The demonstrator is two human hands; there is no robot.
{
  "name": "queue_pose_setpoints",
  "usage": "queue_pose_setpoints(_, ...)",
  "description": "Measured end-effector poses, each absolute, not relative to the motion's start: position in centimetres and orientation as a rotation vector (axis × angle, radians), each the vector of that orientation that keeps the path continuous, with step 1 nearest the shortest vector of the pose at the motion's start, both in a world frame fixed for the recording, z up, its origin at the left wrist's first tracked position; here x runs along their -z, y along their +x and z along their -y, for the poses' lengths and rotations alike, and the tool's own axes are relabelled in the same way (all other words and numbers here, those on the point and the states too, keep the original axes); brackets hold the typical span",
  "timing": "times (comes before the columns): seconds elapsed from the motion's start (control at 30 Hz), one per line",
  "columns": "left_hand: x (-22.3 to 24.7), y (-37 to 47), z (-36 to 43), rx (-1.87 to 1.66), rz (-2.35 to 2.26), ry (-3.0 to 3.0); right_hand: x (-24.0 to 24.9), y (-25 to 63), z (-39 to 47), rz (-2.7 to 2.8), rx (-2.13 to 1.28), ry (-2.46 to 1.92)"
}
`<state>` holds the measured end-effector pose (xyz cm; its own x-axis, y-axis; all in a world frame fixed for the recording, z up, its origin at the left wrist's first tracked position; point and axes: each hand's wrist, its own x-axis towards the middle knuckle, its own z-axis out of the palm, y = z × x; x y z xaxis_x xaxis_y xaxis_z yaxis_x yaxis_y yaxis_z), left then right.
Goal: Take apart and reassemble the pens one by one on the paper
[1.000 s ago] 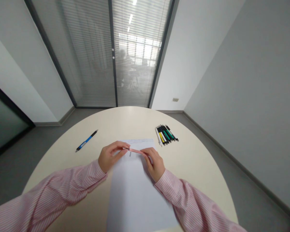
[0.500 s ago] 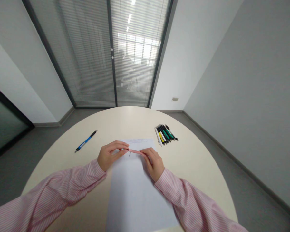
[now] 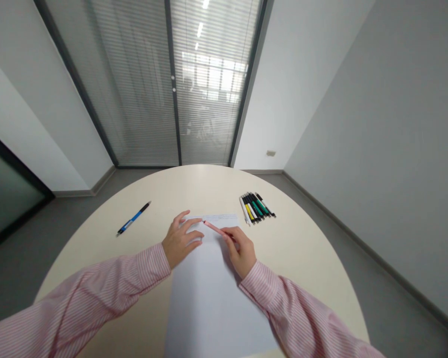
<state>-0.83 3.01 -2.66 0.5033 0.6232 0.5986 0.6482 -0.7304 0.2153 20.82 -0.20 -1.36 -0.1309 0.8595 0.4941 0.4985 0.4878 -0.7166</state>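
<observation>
A slim pink pen (image 3: 214,227) is pinched in my right hand (image 3: 242,251), pointing up and to the left over the sheet of white paper (image 3: 209,303). Its dark far end is close to the fingertips of my left hand (image 3: 179,242). That left hand is open, fingers spread, at the paper's left edge; whether a fingertip touches the pen I cannot tell. Some lines of small print run along the top of the paper, too small to read.
Several pens (image 3: 255,208) in white, yellow, black and green lie side by side at the right of the round cream table (image 3: 309,268). A single blue and black pen (image 3: 133,219) lies at the left. Beyond the table stands a glass partition with blinds (image 3: 142,99).
My left hand has let go of the pink pen and its fingers have spread. The pen's left end has tilted up while my right hand keeps hold of it.
</observation>
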Motion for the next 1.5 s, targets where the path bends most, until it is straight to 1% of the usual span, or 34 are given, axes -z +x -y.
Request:
queue_pose_setpoints(0.13, 1.7, -0.7, -2.7, 1.163, 1.172, -2.790, 1.4, 20.9, 0.3, 1.780, -0.483, -1.153)
queue_pose_setpoints(0.2, 1.1, -0.7, -2.6, 1.280, 1.276, -2.872, 1.6, 21.0, 0.3, 1.778, -0.487, -1.153)
queue_pose_setpoints(0.27, 0.7, -0.7, -2.5, 1.513, 1.527, -2.876, 1.7, 21.1, 0.2, 1.778, -0.488, -1.152)
queue_pose_setpoints(0.37, 0.4, -0.6, -2.7, 1.985, 1.917, -2.704, 2.0, 21.3, 0.2, 1.787, -0.486, -1.149)
queue_pose_setpoints(0.43, 0.2, -0.6, -2.7, 2.224, 1.996, -2.593, 2.1, 21.4, 0.3, 1.794, -0.484, -1.140)
queue_pose_setpoints(0.53, -0.1, -0.6, -2.7, 2.377, 2.016, -2.479, 2.2, 21.5, 0.5, 1.805, -0.476, -1.126)
queue_pose_setpoints(0.87, 0.0, -0.8, -2.5, 2.353, 1.986, -2.491, 2.1, 21.3, 0.5, 1.833, -0.471, -1.127)
queue_pose_setpoints(0.97, 0.2, -0.9, -2.5, 2.292, 1.907, -2.549, 2.1, 21.3, 0.5, 1.848, -0.463, -1.130)
queue_pose_setpoints(1.13, 0.6, -0.9, -2.5, 2.061, 1.699, -2.678, 1.7, 21.2, 0.7, 1.905, -0.379, -1.136)
queue_pose_setpoints(1.33, 0.7, -0.8, -2.6, 2.083, 1.491, -2.779, 1.4, 21.1, 0.8, 1.956, -0.284, -1.123)
queue_pose_setpoints(1.5, 0.9, -0.8, -2.6, 2.009, 1.606, -2.819, 1.6, 21.2, 0.7, 1.937, -0.300, -1.124)
